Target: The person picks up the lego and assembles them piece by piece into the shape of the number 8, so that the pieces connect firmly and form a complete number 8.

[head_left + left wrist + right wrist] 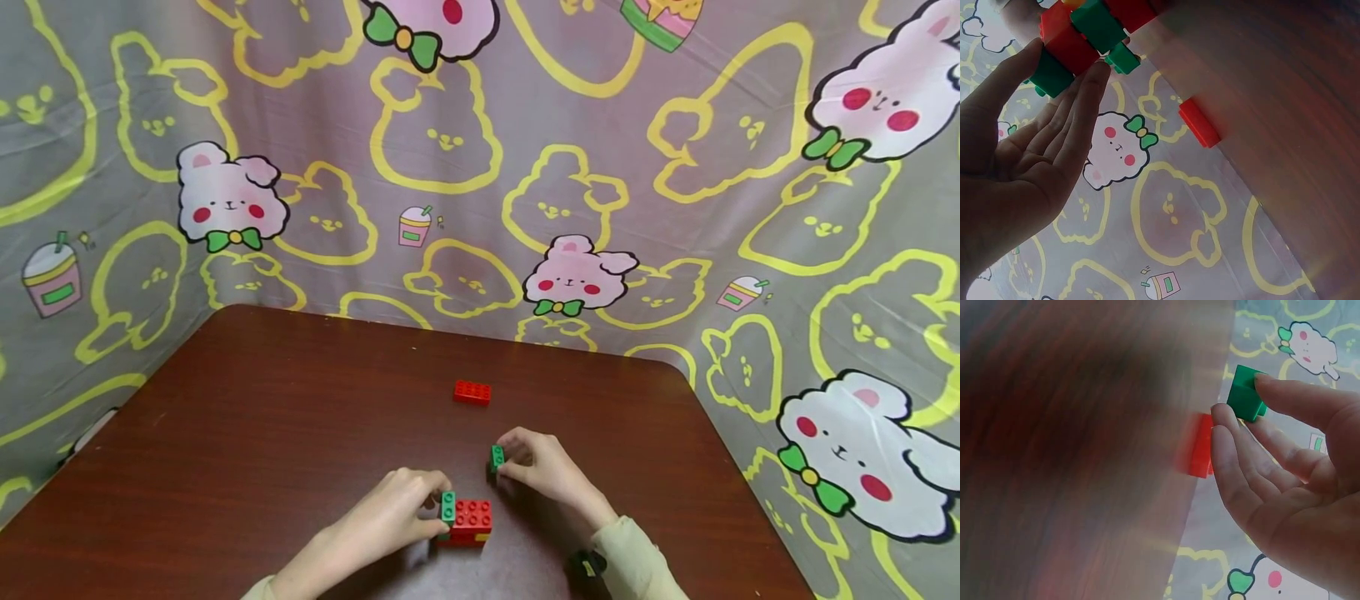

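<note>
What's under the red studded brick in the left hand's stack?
A yellow piece shows low at front right, below the red studded brick; the middle underneath is covered and can't be seen.

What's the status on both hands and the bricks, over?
Left hand gripping brick stack. Right hand pinching small green brick. Loose red brick farther off, apparently out of the way.

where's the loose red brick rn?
In the head view, the loose red brick lies on the table, beyond and slightly left of the green brick in the right hand.
</note>
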Demonstrator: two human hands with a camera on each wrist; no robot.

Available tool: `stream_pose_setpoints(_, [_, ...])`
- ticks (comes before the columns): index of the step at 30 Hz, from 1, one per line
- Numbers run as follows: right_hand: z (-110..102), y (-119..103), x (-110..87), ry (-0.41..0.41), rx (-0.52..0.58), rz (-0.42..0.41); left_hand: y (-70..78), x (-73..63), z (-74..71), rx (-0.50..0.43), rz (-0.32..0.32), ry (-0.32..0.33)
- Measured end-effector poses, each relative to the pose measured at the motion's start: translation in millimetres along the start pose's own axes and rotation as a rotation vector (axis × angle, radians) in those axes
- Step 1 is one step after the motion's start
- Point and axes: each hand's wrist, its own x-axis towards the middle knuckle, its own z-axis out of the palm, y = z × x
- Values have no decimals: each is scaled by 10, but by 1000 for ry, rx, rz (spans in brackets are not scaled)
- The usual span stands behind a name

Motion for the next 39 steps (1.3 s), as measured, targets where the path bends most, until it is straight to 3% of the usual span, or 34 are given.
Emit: stream_pose_setpoints(39, [-39,-317,-324,-19,32,-67,0,-7,-12,-14,-8,2])
